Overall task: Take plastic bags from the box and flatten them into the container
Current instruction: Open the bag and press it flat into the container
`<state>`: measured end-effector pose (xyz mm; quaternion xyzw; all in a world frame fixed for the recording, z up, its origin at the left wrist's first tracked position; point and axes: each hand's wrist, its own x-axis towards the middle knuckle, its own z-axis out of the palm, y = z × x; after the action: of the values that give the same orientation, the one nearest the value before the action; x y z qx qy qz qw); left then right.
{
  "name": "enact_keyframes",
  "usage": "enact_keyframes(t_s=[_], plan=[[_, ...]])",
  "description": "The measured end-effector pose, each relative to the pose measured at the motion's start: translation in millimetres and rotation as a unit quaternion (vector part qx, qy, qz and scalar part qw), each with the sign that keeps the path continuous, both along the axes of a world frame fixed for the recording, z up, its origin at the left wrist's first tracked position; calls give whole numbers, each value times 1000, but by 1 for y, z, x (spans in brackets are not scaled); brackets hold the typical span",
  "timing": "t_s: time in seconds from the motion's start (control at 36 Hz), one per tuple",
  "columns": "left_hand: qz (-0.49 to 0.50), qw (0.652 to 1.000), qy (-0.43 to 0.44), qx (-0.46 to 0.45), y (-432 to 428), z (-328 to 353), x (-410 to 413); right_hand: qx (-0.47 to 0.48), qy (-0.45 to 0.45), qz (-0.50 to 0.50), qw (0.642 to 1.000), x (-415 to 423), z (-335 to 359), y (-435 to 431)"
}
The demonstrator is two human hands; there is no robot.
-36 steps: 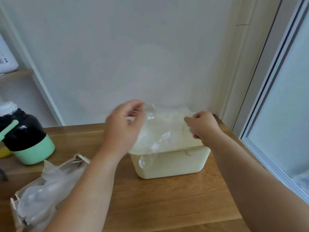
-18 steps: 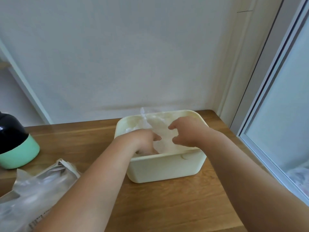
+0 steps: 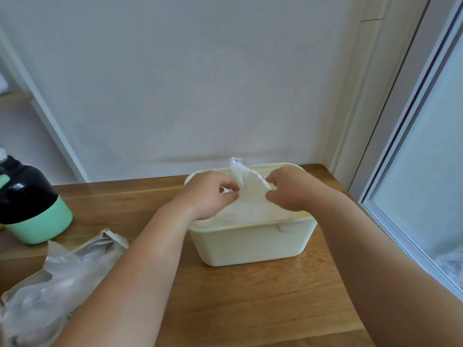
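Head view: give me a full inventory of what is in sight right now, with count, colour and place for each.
container: one, cream, on the table, centre right, near the wall
plastic bag: one, clear, lying in the container, one corner sticking up
box: one, brown card, torn open, near left on the table
spare bags: clear, count unclear, spilling out of the box
bottle: one, black with a mint green base, far left on the table
table: one, brown wood
wall: white, behind the table
window: one, pale frame, right edge
left hand: over the container, fingers pinching the plastic bag
right hand: over the container, fingers pinching the plastic bag
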<state>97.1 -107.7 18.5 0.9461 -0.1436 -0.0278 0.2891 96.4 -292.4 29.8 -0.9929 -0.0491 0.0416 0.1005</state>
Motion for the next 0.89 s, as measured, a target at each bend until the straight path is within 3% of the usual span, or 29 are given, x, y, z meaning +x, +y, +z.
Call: enact_keyframes(t_s=[0.11, 0.31, 0.5, 0.64, 0.89], plan=[[43, 995, -58, -63, 19, 6, -16, 80, -70, 10, 994, -19, 11, 14], [86, 987, -105, -87, 61, 15, -55, 186, -128, 70, 972, -47, 18, 60], [149, 984, -77, -65, 122, 15, -104, 274, -118, 135, 945, -65, 2, 130], [184, 983, -20, -1, 158, 4, -130, 315, -90, 181, 927, -75, -15, 178], [199, 974, 60, 91, 180, -16, -136, 271, 18, 224, 936, -74, -35, 213]])
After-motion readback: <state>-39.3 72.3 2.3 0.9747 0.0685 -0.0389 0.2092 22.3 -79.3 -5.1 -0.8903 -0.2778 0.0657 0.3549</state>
